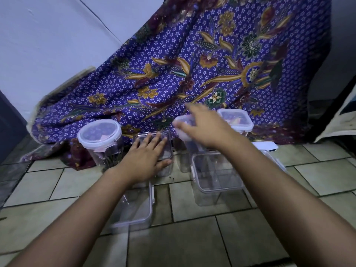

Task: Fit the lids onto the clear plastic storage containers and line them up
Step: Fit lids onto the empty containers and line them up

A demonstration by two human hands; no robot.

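Note:
Several clear plastic containers stand on the tiled floor in front of a patterned cloth. My left hand [148, 153] lies flat, fingers spread, on the lid of a square container [167, 149]. My right hand [204, 128] is blurred, fingers apart, over a lidded container [181, 130]; whether it touches the lid I cannot tell. A round lidded container [100, 135] stands at the left. Another lidded container [236, 120] sits at the back right. Two containers without lids stand nearer me, one at the front left [134, 207] and one at the front right [217, 178].
A white lid [266, 146] lies at the right beside my right forearm, with another clear container [275, 160] partly hidden behind the arm. The purple floral cloth [192, 64] drapes down behind the row. A dark panel [9, 120] stands at the far left.

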